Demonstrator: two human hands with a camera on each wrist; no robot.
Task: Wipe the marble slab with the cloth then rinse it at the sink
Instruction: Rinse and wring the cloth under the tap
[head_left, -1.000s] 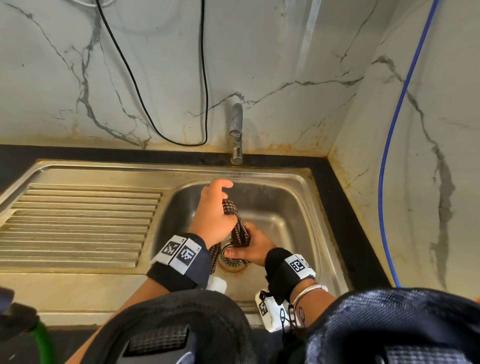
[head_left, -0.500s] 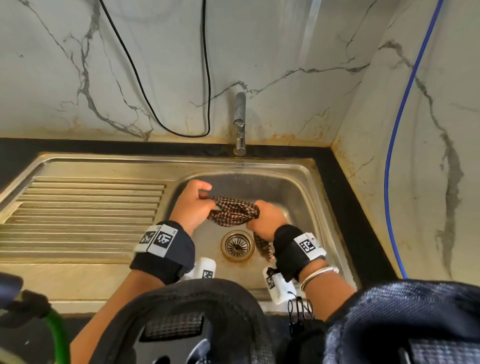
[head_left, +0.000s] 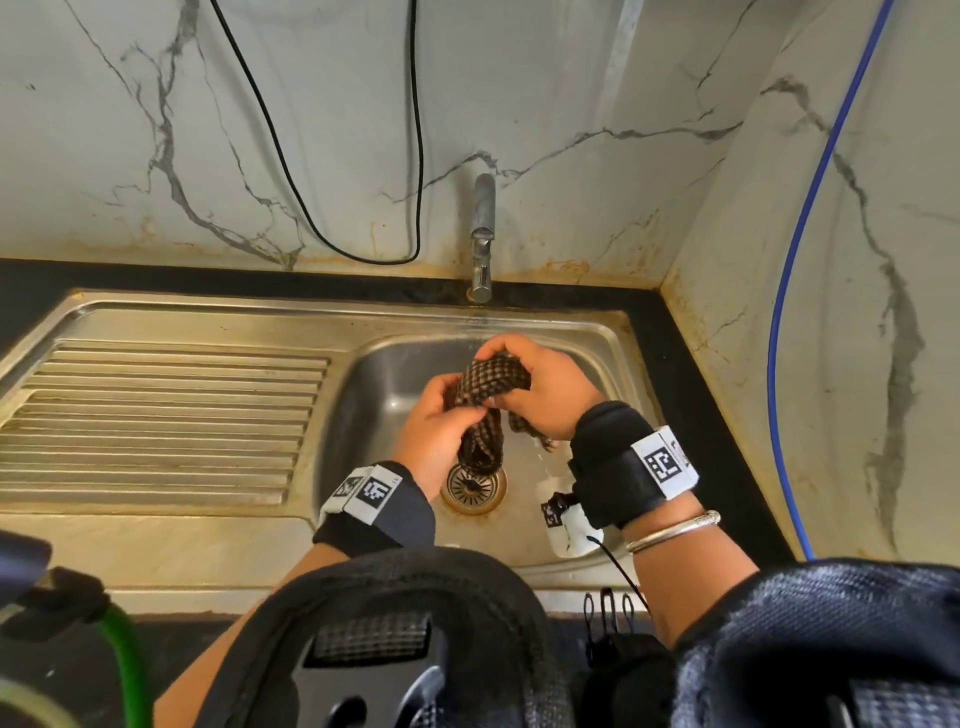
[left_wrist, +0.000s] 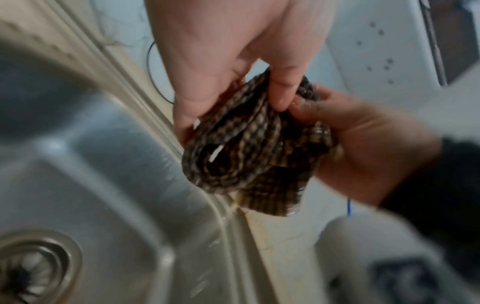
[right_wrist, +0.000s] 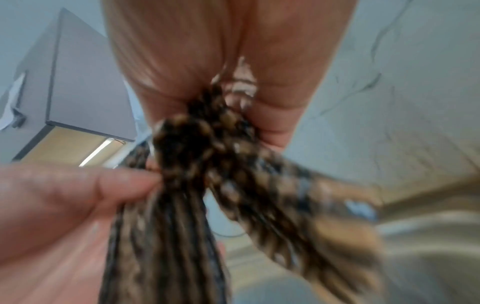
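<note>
A brown checked cloth is bunched between both hands over the steel sink basin. My left hand grips its lower part, and a fold hangs down toward the drain. My right hand holds the upper part, fingers curled over the top. The tap stands just behind the hands, and drops fall by the right wrist. In the left wrist view the cloth is folded in loops between the left hand and the right hand. The blurred right wrist view shows the cloth wrung tight.
A ribbed draining board lies left of the basin. A black cable loops down the marble wall behind the tap, and a blue cable runs down the right wall. A green hose is at the bottom left.
The hands held the cloth stretched sideways half a second ago. Now the right hand is higher and nearer the tap, the left lower, and the cloth runs up and down between them.
</note>
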